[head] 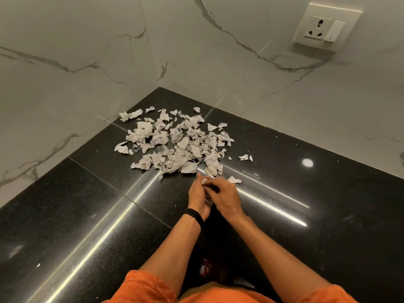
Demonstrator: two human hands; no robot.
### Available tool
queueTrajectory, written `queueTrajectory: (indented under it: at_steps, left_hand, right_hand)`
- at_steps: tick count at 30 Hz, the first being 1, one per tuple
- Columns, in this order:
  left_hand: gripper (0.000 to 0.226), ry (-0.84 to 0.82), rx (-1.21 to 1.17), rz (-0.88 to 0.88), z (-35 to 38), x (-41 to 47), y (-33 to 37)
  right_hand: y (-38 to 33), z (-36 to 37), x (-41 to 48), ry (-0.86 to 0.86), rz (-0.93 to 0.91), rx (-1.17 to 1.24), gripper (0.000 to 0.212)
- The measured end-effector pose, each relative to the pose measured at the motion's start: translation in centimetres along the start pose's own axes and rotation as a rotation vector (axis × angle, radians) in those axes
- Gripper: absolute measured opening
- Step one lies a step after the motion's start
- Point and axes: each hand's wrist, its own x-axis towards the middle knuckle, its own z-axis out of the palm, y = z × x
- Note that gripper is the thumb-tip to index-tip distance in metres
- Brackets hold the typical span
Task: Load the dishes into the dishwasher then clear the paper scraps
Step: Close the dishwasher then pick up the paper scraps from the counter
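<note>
A heap of torn, crumpled paper scraps (175, 141) lies on the black polished counter (87, 204), spread out from the corner of the two walls. Just in front of the heap, my left hand (196, 195) and my right hand (225, 197) are pressed together over a few scraps. White paper shows between the fingers of both hands. A black band circles my left wrist. One loose scrap (234, 179) lies right beside my right hand, and two small scraps (246, 158) sit apart to the right. No dishes or dishwasher are in view.
Marble-look walls (76, 62) close off the counter at the back and left. A white wall socket with a switch (323, 27) sits high on the right wall. Orange sleeves fill the bottom edge.
</note>
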Motion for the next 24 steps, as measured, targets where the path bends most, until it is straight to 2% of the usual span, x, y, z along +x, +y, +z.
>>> queueTrajectory:
  at_steps: [2,5,7,9,10,13,16,19,22,24]
  left_hand:
    - [0.037,0.038,0.027,-0.001,-0.5,0.2,-0.1]
    - [0.037,0.097,0.009,0.005,-1.5,0.3,0.4]
    - [0.036,0.129,-0.032,-0.02,-1.5,0.2,1.0]
    - [0.035,0.13,-0.056,-0.027,-1.4,0.1,1.6]
    - [0.035,0.12,-0.064,-0.03,-1.3,-0.1,1.8]
    - [0.035,0.088,-0.095,-0.048,-1.2,-0.1,1.8]
    - [0.036,0.075,-0.128,-0.057,-1.3,-0.2,1.9]
    - [0.037,0.064,-0.123,-0.051,-1.5,0.0,1.9]
    - [0.037,0.055,-0.034,-0.016,-1.5,0.0,1.8]
    - [0.04,0.03,0.018,0.005,-1.4,0.1,1.6]
  right_hand:
    - [-0.2,0.6,-0.2,-0.08,-0.011,-0.061,0.023]
    - [-0.1,0.0,0.1,-0.212,-0.031,0.005,0.022]
    - [0.5,-0.9,0.4,-0.098,-0.03,0.017,0.018]
    - [2.2,-2.0,1.3,0.058,-0.035,-0.155,0.019]
    - [3.1,-2.7,1.5,0.06,-0.036,-0.285,0.022]
    - [5.8,-3.6,1.4,-0.097,-0.068,-0.564,0.027]
    - [6.4,-3.2,0.3,-0.094,-0.134,-0.621,0.017]
    - [5.4,-2.6,0.2,-0.075,-0.097,-0.571,0.017]
    - [3.2,-2.1,0.7,0.083,0.082,-0.226,0.015]
    - [1.4,-1.0,1.0,0.121,0.103,-0.019,0.013]
